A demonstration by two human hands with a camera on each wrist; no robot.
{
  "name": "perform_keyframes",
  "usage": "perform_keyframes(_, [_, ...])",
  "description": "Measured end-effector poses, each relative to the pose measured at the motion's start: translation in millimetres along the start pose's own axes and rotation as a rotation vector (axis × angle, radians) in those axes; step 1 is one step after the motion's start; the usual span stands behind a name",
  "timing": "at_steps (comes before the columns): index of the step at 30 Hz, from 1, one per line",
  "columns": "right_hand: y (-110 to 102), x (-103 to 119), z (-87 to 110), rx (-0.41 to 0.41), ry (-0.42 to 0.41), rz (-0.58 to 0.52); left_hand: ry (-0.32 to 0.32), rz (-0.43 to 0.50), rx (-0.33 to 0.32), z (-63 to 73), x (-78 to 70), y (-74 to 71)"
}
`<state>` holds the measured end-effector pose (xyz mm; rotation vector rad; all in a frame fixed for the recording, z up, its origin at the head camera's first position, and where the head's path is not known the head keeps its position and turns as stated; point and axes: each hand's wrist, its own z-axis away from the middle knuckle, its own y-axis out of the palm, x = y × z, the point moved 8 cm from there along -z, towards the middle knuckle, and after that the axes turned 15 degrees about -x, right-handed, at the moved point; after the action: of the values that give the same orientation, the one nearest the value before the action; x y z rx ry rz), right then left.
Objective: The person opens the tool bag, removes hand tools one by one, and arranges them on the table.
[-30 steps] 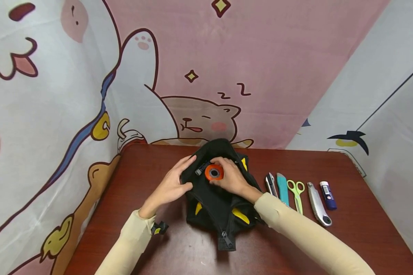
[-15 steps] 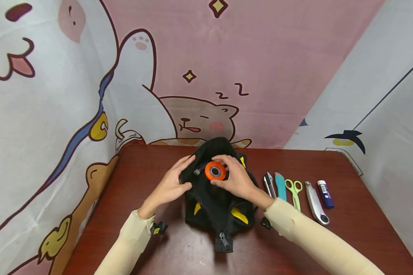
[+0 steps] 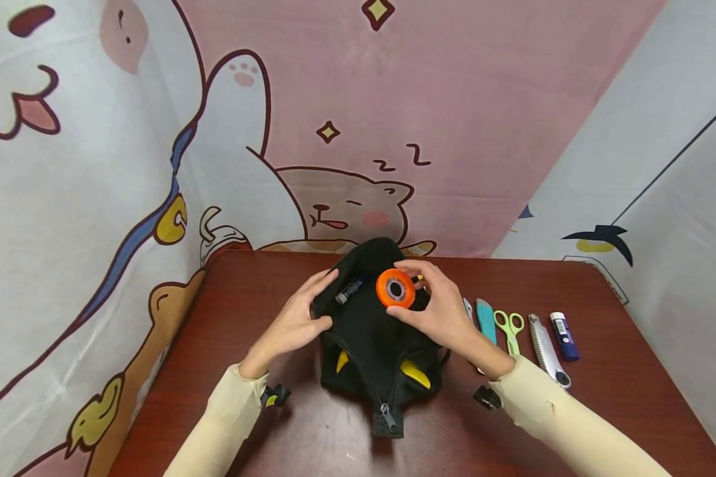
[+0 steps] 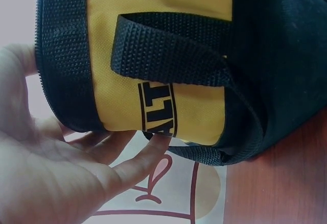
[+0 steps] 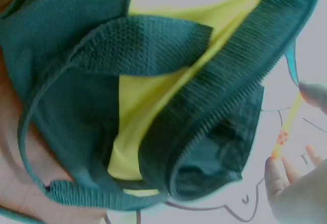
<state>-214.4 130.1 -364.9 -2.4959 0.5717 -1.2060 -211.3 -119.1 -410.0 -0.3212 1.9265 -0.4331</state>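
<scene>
A black and yellow tool bag (image 3: pixel 364 338) with an unzipped mouth stands on the table. My left hand (image 3: pixel 295 318) grips the left rim of its mouth. In the left wrist view, fingers lie along the yellow side (image 4: pixel 199 112) below the black strap handle (image 4: pixel 168 45). My right hand (image 3: pixel 438 311) pinches an orange roll (image 3: pixel 384 293) with a grey hub, like a roll of tape, above the right part of the opening. In the right wrist view this roll appears edge-on between thumb and fingers. Inside the bag lies a small dark cylinder (image 3: pixel 349 290) with pale print.
Right of the bag, a partly hidden cutter (image 3: pixel 468 309), a teal cutter (image 3: pixel 486 319), light green scissors (image 3: pixel 511 328), a white-grey folding tool (image 3: pixel 547 351) and a glue stick (image 3: pixel 565 336) lie in a row. A cartoon-printed cloth (image 3: pixel 453 99) hangs behind the table (image 3: pixel 262 278).
My right hand has lifted the orange roll out of the bag's mouth and moved it right, baring the dark cylinder inside. The left hand keeps its hold on the rim.
</scene>
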Motion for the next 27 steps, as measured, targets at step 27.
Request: perform_keyframes(27, [-183, -96, 43.9, -0.359, 0.264, 0.314, -0.022, 0.032, 0.023, -1.0, 3.5, 0.5])
